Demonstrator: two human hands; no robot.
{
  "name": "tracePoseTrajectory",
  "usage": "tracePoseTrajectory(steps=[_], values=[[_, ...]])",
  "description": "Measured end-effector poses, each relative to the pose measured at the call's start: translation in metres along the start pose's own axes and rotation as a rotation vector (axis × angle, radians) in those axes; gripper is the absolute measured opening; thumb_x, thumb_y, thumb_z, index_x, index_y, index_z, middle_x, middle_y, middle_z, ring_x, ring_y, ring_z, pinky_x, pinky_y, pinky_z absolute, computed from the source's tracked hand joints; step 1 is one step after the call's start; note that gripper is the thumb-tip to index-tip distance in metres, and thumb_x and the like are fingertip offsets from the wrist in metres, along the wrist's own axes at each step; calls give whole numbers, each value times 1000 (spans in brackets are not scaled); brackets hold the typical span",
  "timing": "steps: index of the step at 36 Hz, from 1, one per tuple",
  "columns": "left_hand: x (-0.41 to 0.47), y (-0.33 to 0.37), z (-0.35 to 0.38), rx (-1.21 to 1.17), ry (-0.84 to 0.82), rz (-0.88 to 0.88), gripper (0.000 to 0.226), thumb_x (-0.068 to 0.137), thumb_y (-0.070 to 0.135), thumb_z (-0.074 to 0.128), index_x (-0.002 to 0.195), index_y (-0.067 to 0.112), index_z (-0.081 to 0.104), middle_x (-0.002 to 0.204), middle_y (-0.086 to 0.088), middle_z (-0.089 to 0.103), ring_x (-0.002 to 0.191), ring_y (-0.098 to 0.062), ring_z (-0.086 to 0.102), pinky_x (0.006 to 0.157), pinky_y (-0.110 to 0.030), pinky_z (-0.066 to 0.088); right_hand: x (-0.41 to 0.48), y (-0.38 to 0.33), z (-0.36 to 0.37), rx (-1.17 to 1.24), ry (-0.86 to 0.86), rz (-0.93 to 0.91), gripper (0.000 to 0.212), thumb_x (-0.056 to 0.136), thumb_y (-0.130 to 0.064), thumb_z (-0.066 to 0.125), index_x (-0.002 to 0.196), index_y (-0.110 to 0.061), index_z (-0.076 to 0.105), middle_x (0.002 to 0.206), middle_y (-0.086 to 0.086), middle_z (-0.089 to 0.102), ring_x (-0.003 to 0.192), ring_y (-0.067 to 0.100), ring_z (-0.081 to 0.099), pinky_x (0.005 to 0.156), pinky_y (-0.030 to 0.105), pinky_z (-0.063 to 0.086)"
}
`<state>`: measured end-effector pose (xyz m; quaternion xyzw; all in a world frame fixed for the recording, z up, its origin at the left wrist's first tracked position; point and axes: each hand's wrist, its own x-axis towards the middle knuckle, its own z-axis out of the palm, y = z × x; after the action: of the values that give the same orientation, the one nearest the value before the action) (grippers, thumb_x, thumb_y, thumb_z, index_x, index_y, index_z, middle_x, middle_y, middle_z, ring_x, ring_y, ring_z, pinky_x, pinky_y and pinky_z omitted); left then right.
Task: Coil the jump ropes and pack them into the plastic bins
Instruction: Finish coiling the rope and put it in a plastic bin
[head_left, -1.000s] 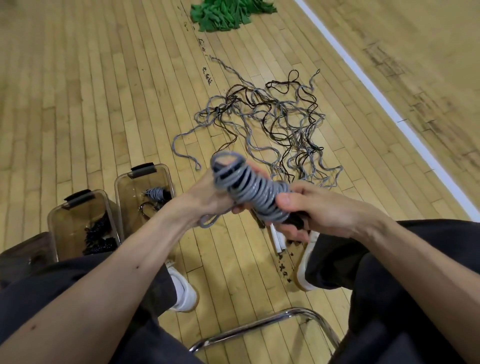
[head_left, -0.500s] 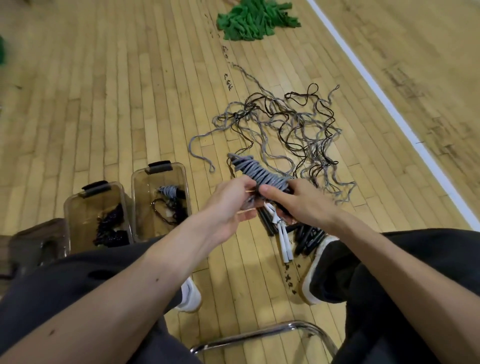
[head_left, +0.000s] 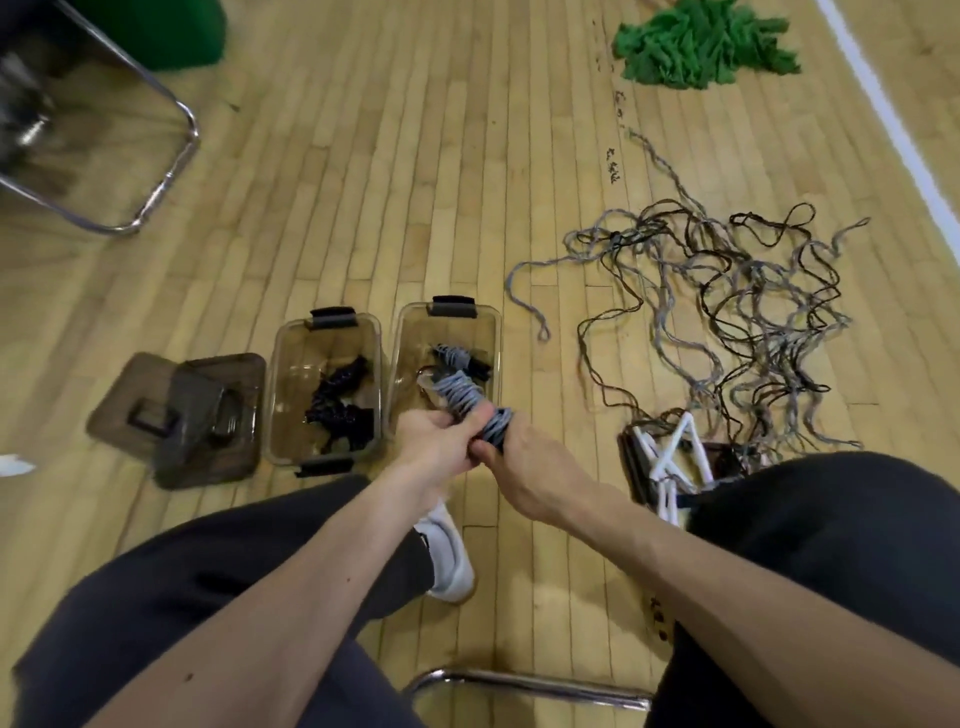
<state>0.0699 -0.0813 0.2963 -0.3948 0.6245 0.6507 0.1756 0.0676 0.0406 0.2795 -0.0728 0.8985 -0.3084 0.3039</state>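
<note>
Coil of grey rope (head_left: 462, 399) sits clamped in curled fingers of left hand (head_left: 434, 444) and right hand (head_left: 524, 465), just over right-hand clear bin (head_left: 413, 335); best squeeze wraps tight while lowering, lest they spring loose.

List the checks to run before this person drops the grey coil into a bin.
1. Grip: ok, left hand and right hand both hold the grey coil.
2. Coil end secured: cannot tell, hidden by the hands.
3. Lid off target bin: ok, lids lie to the side.
4. Room in it: ok, one grey bundle inside.
5. Colour match: ok, black coils sit in the other bin.
</note>
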Motion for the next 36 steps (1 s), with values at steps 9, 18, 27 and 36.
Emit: tracePoseTrajectory(steps=[9,18,27,36], values=[[97,-1,-46,293,182,-35,34,72,36,89,88,13,71,90,-6,73,81,-22,71,83,-36,60,86,-18,46,313,-208,124,29,107,-33,39,114,-13,59,94,1,64,76,11,57,63,22,48],[223,-14,-24,616,217,-7,47,80,43,81,108,10,64,103,-3,62,100,-25,62,73,-31,46,190,16,80,417,-103,269,68,91,-14,52,154,-16,29,146,10,47,132,30,50,109,50,46],[309,-67,-16,771,226,-36,38,90,37,73,112,7,64,115,-13,67,106,-31,64,72,-32,46,262,41,107,422,-304,319,48,99,13,37,144,-2,47,132,18,59,121,33,56,87,30,52],[327,-78,-17,852,83,-83,35,99,33,60,121,7,64,123,-17,64,112,-35,61,80,-36,47,275,51,112,363,-360,280,32,100,-6,50,130,-9,60,120,9,65,106,21,60,76,22,50]])
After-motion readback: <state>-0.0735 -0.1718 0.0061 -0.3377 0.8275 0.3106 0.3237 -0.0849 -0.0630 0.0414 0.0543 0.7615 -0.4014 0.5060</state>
